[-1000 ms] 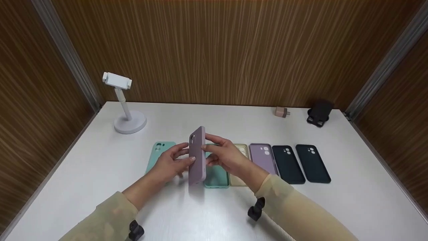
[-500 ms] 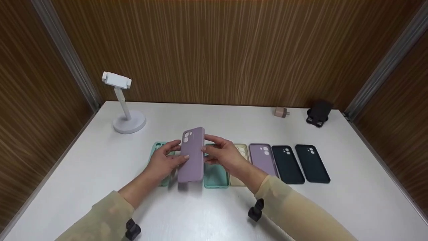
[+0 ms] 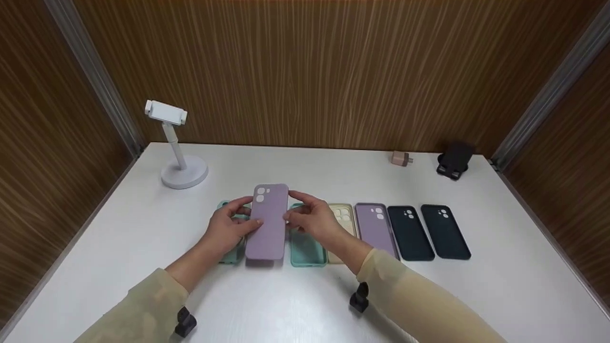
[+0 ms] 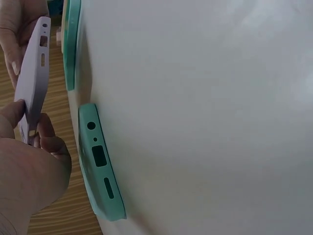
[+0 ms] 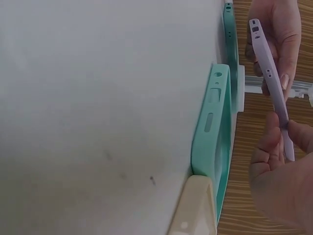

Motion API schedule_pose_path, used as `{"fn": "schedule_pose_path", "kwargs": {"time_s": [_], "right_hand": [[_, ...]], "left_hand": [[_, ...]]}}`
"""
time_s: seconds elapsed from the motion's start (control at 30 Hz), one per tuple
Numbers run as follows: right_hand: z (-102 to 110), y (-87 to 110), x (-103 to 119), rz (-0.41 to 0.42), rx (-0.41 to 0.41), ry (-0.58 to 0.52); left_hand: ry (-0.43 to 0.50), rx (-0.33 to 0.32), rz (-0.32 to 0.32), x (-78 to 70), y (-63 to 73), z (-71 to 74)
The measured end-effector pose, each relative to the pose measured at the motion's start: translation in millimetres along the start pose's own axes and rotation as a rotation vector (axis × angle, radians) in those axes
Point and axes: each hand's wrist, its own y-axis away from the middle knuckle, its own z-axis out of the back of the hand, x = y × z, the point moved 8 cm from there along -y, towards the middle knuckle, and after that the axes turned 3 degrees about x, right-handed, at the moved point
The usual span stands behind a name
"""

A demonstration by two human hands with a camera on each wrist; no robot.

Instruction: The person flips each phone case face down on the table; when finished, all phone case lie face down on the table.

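One lilac phone case (image 3: 271,231), left grip (image 3: 226,228) pinching one edge, right grip (image 3: 315,220) the other

A white plastic phone stand (image 3: 177,150) with a round base and a tilted clamp head stands at the back left of the white table (image 3: 86,238). Near the back right corner sits a folded-looking black stand (image 3: 456,159), with a small pink and brown plug charger (image 3: 401,158) to its left. Brown wood-grain panels (image 3: 305,71) rise behind and at both sides, meeting at grey metal corner strips (image 3: 94,71).
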Motion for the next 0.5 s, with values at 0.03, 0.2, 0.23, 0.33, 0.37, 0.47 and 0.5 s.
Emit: {"fn": "schedule_pose_path", "kwargs": {"time_s": [0.03, 0.2, 0.23, 0.33, 0.37, 0.47, 0.5], "right_hand": [[-0.8, -1.0, -0.3, 0.004, -0.002, 0.008], [-4.7, -5.0, -0.6, 0.04, -0.002, 0.06], [-5.6, -5.4, 0.1, 0.051, 0.001, 0.071], [-7.5, -5.9, 3.0, 0.081, 0.002, 0.105], [-7.9, -6.0, 3.9, 0.088, 0.0, 0.115], [-8.3, -6.4, 5.6, 0.1, -0.006, 0.142], [-8.3, -6.6, 5.9, 0.102, -0.007, 0.149]], "left_hand": [[-0.002, 0.0, -0.003, 0.6, -0.6, 0.6], [-0.02, -0.01, -0.003, 4.3, -3.3, 2.9], [-0.025, -0.013, -0.002, 4.6, -3.4, 3.2], [-0.036, -0.02, -0.003, 5.2, -3.6, 4.5], [-0.036, -0.02, -0.004, 5.3, -3.6, 4.8], [-0.04, -0.016, -0.01, 5.5, -3.1, 5.5], [-0.043, -0.013, -0.011, 5.6, -2.7, 5.6]]}}
